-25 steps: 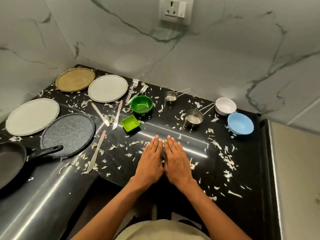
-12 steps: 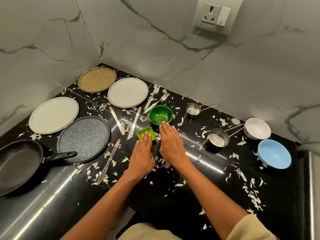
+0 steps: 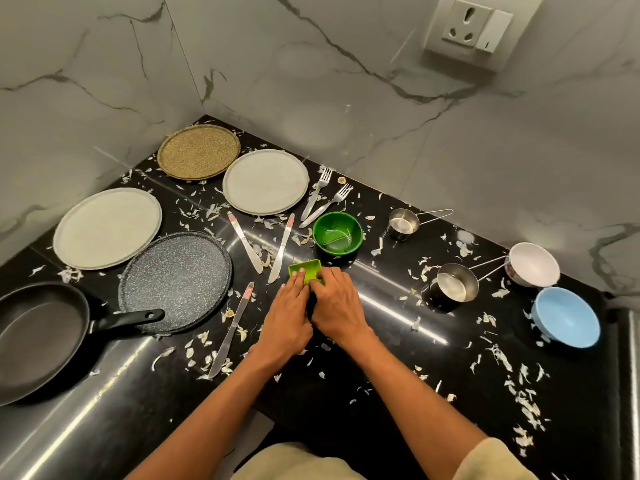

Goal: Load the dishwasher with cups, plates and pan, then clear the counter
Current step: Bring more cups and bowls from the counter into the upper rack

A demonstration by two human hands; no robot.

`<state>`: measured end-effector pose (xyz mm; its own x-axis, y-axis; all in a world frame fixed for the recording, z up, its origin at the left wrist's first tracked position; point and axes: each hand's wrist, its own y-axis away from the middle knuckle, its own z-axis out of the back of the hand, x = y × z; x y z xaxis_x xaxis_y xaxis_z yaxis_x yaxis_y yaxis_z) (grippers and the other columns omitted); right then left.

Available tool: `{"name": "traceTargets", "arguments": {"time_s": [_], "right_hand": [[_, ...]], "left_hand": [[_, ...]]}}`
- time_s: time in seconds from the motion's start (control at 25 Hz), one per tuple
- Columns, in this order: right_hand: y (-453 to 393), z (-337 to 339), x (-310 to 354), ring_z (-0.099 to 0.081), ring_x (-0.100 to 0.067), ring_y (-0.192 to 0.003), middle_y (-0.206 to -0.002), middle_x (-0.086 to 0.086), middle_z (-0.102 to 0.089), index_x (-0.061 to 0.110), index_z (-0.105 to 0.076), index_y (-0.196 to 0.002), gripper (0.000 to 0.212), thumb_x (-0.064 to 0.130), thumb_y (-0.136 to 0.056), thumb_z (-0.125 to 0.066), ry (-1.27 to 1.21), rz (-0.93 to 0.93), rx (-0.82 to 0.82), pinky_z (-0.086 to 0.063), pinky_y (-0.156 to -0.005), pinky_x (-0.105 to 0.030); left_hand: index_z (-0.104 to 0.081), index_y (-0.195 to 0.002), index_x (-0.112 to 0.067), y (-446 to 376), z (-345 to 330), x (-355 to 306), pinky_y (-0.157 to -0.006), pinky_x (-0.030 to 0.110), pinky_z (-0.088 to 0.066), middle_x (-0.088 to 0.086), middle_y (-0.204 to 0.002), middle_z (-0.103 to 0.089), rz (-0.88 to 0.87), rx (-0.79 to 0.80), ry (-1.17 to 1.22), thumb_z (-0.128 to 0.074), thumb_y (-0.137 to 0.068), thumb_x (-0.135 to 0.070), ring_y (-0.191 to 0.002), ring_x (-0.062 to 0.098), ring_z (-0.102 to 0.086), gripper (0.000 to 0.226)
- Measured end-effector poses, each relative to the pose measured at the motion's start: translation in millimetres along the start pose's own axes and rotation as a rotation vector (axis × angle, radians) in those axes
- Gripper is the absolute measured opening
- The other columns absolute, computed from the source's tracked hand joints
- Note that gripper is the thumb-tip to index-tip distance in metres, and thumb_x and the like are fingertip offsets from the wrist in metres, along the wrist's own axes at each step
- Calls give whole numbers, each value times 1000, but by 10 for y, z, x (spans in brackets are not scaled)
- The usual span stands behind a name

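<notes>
Plates, cups and the black frying pan [image 3: 38, 337] sit spread over your glossy black tabletop [image 3: 381, 393], which is strewn with pale peel scraps [image 3: 519, 386]. Your left hand [image 3: 285, 317] lies with straight fingers on the small square lime-green dish [image 3: 304, 270], and your right hand [image 3: 337, 306] curls its fingers round the dish's near right edge. Just beyond it stands the round dark-green bowl [image 3: 337, 233]. The speckled grey round plate [image 3: 175, 282] lies left of your hands, touching the pan's handle, with a steel table knife [image 3: 230, 330] between.
</notes>
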<state>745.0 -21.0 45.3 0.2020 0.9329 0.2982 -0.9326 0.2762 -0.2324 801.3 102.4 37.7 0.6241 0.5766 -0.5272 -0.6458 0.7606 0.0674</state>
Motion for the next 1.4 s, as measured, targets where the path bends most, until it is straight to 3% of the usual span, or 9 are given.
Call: {"name": "traceTargets", "arguments": {"time_s": [0.12,0.32,0.52,0.64,0.84,0.96,1.16,1.32,1.4], "right_hand": [[82,-13,-11,-47,-24,-79,-82,-6,-54,8,-63,-74,14,-5,-70,-67,6,-16,-20,-33,-66,-32],[382,83,-34,-54,-22,-85,-88,-4,-62,9,-72,-82,18,-8,-77,-67,-132,-93,-141,-47,-64,-34],[858,417,16,-59,-15,-90,-94,1,-68,10,-77,-92,24,-6,-74,-77,-406,-340,-375,-50,-75,-25],[1209,576,55,-64,-13,-92,-95,6,-70,13,-79,-93,26,-6,-74,-78,-503,-522,-451,-53,-80,-29],[1837,818,126,-69,-12,-100,-102,8,-74,15,-79,-103,26,0,-81,-78,-660,-801,-565,-57,-88,-40],[2261,951,200,-70,-13,-102,-110,7,-74,25,-75,-110,37,2,-80,-79,-722,-914,-654,-57,-92,-41],[3065,1028,300,-64,-14,-119,-128,2,-67,16,-65,-131,60,10,-73,-80,-604,-983,-716,-53,-100,-45],[3642,1089,461,-62,-10,-118,-128,-2,-64,9,-59,-137,72,13,-70,-86,-497,-1027,-756,-52,-99,-34],[3974,1137,537,-61,-6,-115,-125,-2,-64,8,-59,-137,74,20,-70,-90,-440,-1075,-795,-50,-98,-24]], "left_hand": [[-32,-153,-7,38,28,66,-124,39,-17,4,-165,-15,-51,-38,55,-52,-86,3,-153,17,-9,70],[-63,-131,-4,142,30,180,-111,42,-43,10,-143,-55,-214,-185,171,-65,-77,15,-139,21,-44,57],[-79,-101,-14,273,163,-10,-81,39,-60,4,-103,-76,-279,-244,411,-83,-67,8,-92,16,-74,41],[-80,-92,-17,342,164,-237,-75,33,-61,-2,-90,-78,-292,-85,559,-86,-65,3,-81,8,-74,34],[-82,-84,-18,527,30,-695,-75,11,-50,-10,-76,-76,-225,238,633,-88,-66,-2,-71,-1,-69,25],[-81,-80,-15,690,-116,-1047,-67,5,-45,-3,-72,-76,-181,372,669,-86,-67,0,-64,8,-68,20],[-79,-69,-32,1036,-452,-1562,-73,29,-58,0,-74,-76,-151,559,744,-85,-67,2,-70,10,-71,35],[-77,-70,-17,1507,-697,-1978,-59,20,-53,3,-65,-74,-134,687,788,-82,-69,6,-57,8,-67,24],[-76,-72,-11,1801,-833,-2172,-59,21,-54,7,-67,-74,-112,747,795,-82,-69,5,-58,11,-68,18]]}}
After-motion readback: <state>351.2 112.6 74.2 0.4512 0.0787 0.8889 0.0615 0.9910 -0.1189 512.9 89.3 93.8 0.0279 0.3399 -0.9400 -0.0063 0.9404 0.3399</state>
